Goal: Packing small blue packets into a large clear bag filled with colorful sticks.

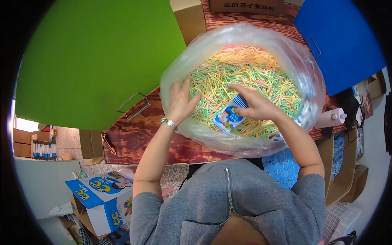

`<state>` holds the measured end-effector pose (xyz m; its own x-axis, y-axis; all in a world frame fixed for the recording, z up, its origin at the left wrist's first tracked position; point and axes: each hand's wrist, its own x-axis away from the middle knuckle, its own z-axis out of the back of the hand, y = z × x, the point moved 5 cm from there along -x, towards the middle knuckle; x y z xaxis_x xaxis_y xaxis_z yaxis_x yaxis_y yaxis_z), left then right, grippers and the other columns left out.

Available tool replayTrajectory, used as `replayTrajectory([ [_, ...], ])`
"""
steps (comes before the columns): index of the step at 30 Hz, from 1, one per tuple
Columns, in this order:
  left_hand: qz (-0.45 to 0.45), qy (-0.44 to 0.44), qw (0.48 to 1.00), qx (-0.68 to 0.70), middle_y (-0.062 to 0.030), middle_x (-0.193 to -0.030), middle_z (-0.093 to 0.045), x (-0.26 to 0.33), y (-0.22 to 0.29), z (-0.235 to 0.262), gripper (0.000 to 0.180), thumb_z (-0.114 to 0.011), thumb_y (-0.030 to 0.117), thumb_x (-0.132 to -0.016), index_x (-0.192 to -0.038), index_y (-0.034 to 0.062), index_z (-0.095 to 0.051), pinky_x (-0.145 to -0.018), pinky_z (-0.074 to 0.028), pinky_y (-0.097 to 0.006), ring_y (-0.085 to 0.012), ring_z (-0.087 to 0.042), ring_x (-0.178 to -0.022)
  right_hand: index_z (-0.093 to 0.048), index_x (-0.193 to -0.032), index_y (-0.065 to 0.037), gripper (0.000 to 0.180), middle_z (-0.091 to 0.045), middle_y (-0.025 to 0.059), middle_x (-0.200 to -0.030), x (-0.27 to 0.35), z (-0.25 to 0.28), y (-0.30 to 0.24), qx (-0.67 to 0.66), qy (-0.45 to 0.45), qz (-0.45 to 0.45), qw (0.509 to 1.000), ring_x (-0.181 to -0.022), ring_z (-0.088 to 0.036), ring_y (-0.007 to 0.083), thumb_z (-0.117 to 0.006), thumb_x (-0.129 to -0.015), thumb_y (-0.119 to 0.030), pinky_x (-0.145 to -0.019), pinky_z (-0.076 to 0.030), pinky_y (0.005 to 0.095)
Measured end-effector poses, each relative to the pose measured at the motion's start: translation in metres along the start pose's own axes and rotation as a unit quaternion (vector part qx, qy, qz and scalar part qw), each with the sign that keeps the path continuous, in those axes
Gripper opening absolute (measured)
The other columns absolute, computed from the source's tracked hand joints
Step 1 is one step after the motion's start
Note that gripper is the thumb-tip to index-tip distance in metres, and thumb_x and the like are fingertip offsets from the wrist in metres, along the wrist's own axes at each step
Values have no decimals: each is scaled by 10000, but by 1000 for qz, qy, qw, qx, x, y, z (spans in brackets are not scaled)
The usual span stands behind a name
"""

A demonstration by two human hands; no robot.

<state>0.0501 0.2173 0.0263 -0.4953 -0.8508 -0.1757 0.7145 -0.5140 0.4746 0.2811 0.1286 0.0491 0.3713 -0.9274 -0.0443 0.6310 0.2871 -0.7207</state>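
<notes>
A large clear plastic bag [245, 30] stands with its mouth wide, full of thin pastel sticks [245, 69] in green, yellow and pink. My right hand [259, 105] holds a small blue-and-white printed packet [226, 117] over the sticks, its thumb across the packet near the striped end. The index finger reaches out past that end. At the bag's left inner side, my left hand [181, 100] has its fingers spread, with nothing in it. Its fingertips are close to the plastic and the sticks.
A big green bin [102, 53] is at the left and a blue bin [339, 41] at the right, both with wire handles. An orange cutter [108, 143] lies on the red-patterned table [136, 149]. A pink bottle [330, 118] is right of the bag. A printed carton [102, 188] stands lower left.
</notes>
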Motion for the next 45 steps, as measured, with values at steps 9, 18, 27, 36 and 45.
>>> replayTrajectory([
  [9,2,-134,991,-14,-231,-1237,-564,-16,-17,46,579,-652,297,-858,-1336,17,-481,-951,-449,-418,-395,-562,-1109,-443,-1322,-43,583,-617,245,-1077,-58,-40,-9,81,-104,81,988,-991,-620,379,-646,-783,-131,-881,-493,457],
  [18,-67,50,995,45,-276,-1263,-556,-114,9,23,557,-604,299,-889,-1362,39,-469,-1015,-419,-432,-396,-539,-1175,-578,-1237,-102,394,-637,165,-1080,-109,43,25,230,22,34,972,-967,-625,357,-646,-868,-225,-862,-503,432],
  [27,-94,-15,990,105,-217,-1177,-625,-143,21,-4,486,-624,261,-871,-1288,24,-543,-903,-482,-409,-354,-622,-1036,-620,-1074,-50,256,-652,174,-947,-128,107,75,175,116,15,978,-928,-640,309,-666,-860,-183,-803,-511,377],
  [36,-286,79,950,95,-210,-1194,-598,-169,55,-26,309,-651,98,-849,-1152,46,-614,-892,-507,-409,-358,-602,-1070,-574,-1208,-164,545,-549,105,-1090,-134,116,124,400,224,-79,885,-1095,-488,295,-778,-712,-265,-893,-455,411],
  [45,-223,52,972,-44,-220,-1185,-533,-207,37,-65,520,-675,109,-774,-1253,-17,-515,-960,-434,-450,-383,-510,-1096,-651,-1036,-129,248,-567,140,-1080,-158,110,193,443,124,-85,884,-1080,-525,317,-626,-834,-270,-869,-468,436],
])
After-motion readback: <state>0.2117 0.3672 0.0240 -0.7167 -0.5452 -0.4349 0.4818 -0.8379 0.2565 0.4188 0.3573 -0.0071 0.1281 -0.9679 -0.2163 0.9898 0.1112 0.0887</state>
